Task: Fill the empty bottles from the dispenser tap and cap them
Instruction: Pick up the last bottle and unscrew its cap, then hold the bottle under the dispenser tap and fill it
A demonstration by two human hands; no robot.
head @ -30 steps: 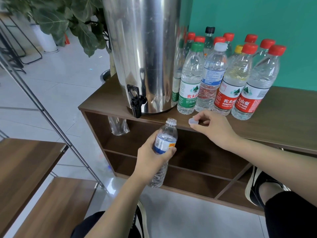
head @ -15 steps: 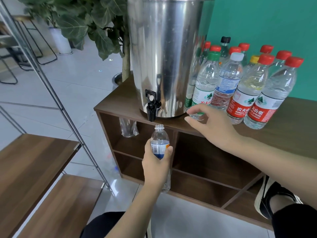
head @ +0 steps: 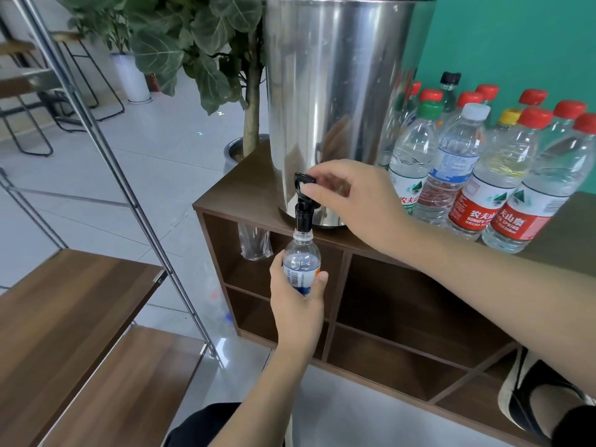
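Left hand wraps fingers and thumb around the lower body of a small uncapped water bottle, clear with a blue-and-white label. Bottle is upright in the air in front of the cabinet's front edge, near its left corner, mouth right under the black tap spout and touching or nearly touching it. No water stream can be made out.

Right hand is at the tap lever: thumb and fingertips pinch the black lever from the right side. Cannot tell whether the lever is pushed open or not.

Stainless steel dispenser stands on the cabinet top at the left end, tap overhanging the front edge. Just right of it, a cluster of capped water bottles stands on the top toward the back edge: mostly red caps, one green, one white, one yellow, one black. They appear filled, at least the front ones.

Clear plastic bag or wrap hangs in the cabinet's upper left compartment. Potted fiddle-leaf plant behind the cabinet's left end. Wooden shelves with metal rails at left. A foot in a black-and-white shoe at lower right.
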